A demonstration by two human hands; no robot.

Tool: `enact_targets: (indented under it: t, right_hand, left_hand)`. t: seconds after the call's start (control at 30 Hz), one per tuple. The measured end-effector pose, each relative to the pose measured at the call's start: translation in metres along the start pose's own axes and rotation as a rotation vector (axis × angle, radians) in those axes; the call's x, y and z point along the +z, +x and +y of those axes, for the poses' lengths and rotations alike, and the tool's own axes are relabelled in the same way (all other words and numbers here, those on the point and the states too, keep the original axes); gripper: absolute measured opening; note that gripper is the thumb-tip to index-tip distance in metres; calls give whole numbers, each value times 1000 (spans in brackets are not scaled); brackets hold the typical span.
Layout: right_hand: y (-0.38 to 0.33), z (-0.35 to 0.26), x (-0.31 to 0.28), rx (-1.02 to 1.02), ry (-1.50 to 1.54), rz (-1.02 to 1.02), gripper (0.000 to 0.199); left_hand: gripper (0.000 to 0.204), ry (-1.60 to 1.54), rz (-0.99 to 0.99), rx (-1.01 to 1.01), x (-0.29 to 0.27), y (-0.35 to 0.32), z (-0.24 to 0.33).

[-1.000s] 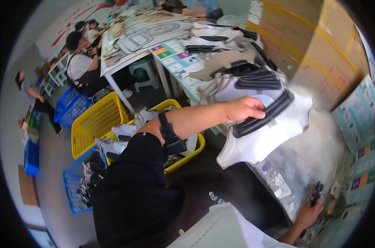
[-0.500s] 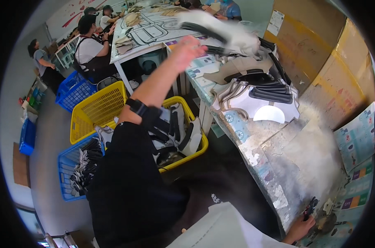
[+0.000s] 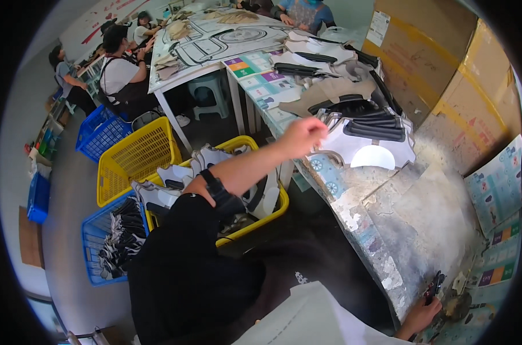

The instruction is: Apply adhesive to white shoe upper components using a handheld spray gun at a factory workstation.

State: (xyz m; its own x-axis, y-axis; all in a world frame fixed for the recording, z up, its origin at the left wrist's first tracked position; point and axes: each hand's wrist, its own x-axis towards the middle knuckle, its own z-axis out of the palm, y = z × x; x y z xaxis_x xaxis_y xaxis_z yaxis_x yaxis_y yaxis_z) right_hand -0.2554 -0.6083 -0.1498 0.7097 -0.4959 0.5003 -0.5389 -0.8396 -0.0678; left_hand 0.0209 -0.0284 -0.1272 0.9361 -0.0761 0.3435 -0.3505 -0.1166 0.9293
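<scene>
My left hand (image 3: 304,138) hovers over the near left edge of the worktable, beside a stack of cut pieces (image 3: 347,141) in white fabric with black padded strips. Its fingers are loosely bent and slightly blurred, with nothing visible in them. At the lower right my right hand (image 3: 421,317) is closed around a small dark tool (image 3: 434,287) that looks like a spray gun. Farther along the table lie a brown-grey piece (image 3: 330,95) and more white pieces with black strips (image 3: 315,57). A bright round light patch falls on the front of the stack.
Large taped cardboard boxes (image 3: 422,52) stand along the table's right side. Left of me are yellow baskets (image 3: 139,152) and blue baskets (image 3: 88,247), some filled with similar pieces. Several people sit around a farther white table (image 3: 215,43). A grey-green stool (image 3: 208,95) stands under it.
A blurred white piece with a black strip now lies on the far pile. My left hand has drawn back toward me, down to the nearer stack. The right hand stays put with its tool.
</scene>
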Motion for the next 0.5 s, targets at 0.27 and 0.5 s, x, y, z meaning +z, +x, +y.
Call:
enact_targets:
  t: [0.27, 0.5]
  right_hand:
    - [1, -1, 1, -21, 19, 27, 28]
    - [3, 0, 2, -7, 44, -25, 28]
  left_hand:
    - [17, 277, -172, 300, 123, -10, -5]
    - [18, 349, -197, 413, 120, -19, -11]
